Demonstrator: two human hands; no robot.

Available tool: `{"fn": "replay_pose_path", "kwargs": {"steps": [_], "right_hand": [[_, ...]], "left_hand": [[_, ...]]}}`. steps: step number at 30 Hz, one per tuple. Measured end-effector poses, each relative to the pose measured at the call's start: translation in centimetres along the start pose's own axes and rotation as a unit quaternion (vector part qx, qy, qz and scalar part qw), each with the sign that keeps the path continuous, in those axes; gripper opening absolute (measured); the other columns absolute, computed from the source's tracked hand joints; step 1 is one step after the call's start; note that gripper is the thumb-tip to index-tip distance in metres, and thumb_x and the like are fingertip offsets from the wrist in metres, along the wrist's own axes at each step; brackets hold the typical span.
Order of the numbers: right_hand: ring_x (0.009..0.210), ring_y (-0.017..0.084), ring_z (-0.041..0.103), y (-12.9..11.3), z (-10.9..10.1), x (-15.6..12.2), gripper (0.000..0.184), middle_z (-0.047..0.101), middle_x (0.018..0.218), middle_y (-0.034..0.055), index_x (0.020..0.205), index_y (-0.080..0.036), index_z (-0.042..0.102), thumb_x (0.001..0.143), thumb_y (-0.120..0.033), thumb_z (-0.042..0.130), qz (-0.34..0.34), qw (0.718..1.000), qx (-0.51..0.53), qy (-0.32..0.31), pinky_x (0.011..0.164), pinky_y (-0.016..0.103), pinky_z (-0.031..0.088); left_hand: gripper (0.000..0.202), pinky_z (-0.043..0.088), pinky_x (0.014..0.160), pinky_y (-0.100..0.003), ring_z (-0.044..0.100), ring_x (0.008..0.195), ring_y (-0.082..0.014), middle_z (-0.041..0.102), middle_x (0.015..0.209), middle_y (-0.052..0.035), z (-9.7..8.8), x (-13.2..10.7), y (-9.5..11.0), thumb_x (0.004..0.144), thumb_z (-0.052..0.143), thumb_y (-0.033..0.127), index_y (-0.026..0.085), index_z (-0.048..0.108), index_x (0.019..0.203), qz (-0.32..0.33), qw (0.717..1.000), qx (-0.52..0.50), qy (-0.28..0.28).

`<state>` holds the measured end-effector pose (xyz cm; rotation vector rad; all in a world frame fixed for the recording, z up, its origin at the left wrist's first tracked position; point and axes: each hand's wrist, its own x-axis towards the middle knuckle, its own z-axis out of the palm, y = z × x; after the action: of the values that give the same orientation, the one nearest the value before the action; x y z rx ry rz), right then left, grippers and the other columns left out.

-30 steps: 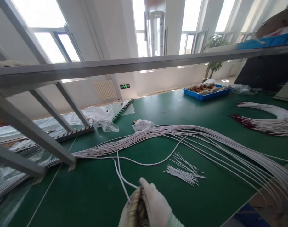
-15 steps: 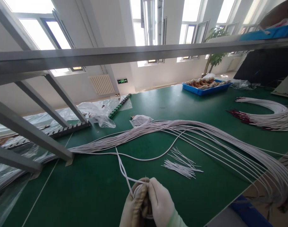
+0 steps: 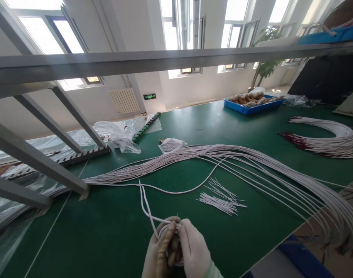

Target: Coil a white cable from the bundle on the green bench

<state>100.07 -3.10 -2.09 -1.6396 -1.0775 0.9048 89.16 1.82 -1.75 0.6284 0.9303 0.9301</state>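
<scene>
The left hand (image 3: 154,251) and right hand (image 3: 195,247) are close together, both pinched on a white cord (image 3: 150,216) at the near side; part is in a loop, but two strands stick out loose, far and left. Past it, many long cords (image 3: 159,164) lie not looped, short bits (image 3: 217,203) to the right

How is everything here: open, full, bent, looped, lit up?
Held cable: looped, partly hidden
Left hand: gloved, closed around held cable
Right hand: gloved, pinching held cable
Long cables: bunched, fanning out rightward
Short pieces: loose, lying together
Red-ended bundle: bent like a U
Blue tray: filled
Exit sign: lit
Windows: some open
</scene>
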Motion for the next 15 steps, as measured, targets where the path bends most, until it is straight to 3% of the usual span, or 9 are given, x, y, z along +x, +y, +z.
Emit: {"fn": "replay_pose_path", "kwargs": {"steps": [4, 6, 10, 13, 15], "right_hand": [[0.073, 0.020, 0.057, -0.1, -0.1, 0.2, 0.070, 0.060, 0.082, 0.0042, 0.089, -0.022, 0.059, 0.100, -0.083, 0.027, 0.005, 0.997, 0.077, -0.011, 0.066, 0.031, 0.048], [0.074, 0.019, 0.057, -0.3, -0.3, 0.3, 0.069, 0.059, 0.081, 0.0030, 0.087, -0.022, 0.058, 0.098, -0.085, 0.032, 0.026, 0.992, 0.126, -0.011, 0.066, 0.030, 0.048], [0.071, 0.018, 0.057, -0.1, -0.4, 0.2, 0.068, 0.060, 0.079, 0.0029, 0.086, -0.022, 0.058, 0.099, -0.083, 0.032, 0.015, 0.993, 0.110, 0.034, 0.064, 0.030, 0.048], [0.072, 0.019, 0.059, 0.2, -1.2, 0.1, 0.064, 0.061, 0.080, 0.0033, 0.085, -0.022, 0.059, 0.105, -0.074, 0.029, -0.023, 0.998, 0.051, 0.024, 0.066, 0.030, 0.049], [0.084, 0.021, 0.064, -0.1, -3.0, 0.5, 0.048, 0.066, 0.092, 0.0046, 0.098, -0.023, 0.066, 0.109, -0.058, 0.036, -0.064, 0.998, -0.025, 0.010, 0.075, 0.032, 0.052]], "left_hand": [[0.002, 0.064, 0.074, -0.024, 0.074, 0.089, -0.0194, 0.078, 0.098, -0.0019, 1.1, -0.8, 0.7, 0.085, 0.081, 0.034, 0.032, 0.081, 0.085, -0.048, 0.996, -0.067, 0.039], [0.006, 0.062, 0.068, -0.020, 0.072, 0.083, -0.0168, 0.077, 0.092, -0.0007, 2.2, -1.3, 1.8, 0.085, 0.081, 0.033, 0.032, 0.080, 0.079, -0.077, 0.994, -0.064, 0.054], [0.011, 0.062, 0.067, -0.022, 0.071, 0.081, -0.0187, 0.075, 0.089, -0.0032, 3.3, -1.3, 2.3, 0.082, 0.082, 0.025, 0.029, 0.080, 0.072, -0.091, 0.994, 0.017, 0.054], [0.002, 0.065, 0.072, -0.027, 0.072, 0.090, -0.0238, 0.077, 0.096, -0.0058, 2.6, -0.5, 0.3, 0.082, 0.080, 0.028, 0.029, 0.081, 0.082, -0.057, 0.995, 0.040, 0.068], [0.010, 0.065, 0.080, -0.028, 0.072, 0.102, -0.0259, 0.077, 0.106, -0.0075, 1.4, 0.2, -1.1, 0.083, 0.075, 0.025, 0.027, 0.082, 0.090, -0.009, 0.996, 0.052, 0.072]]}}
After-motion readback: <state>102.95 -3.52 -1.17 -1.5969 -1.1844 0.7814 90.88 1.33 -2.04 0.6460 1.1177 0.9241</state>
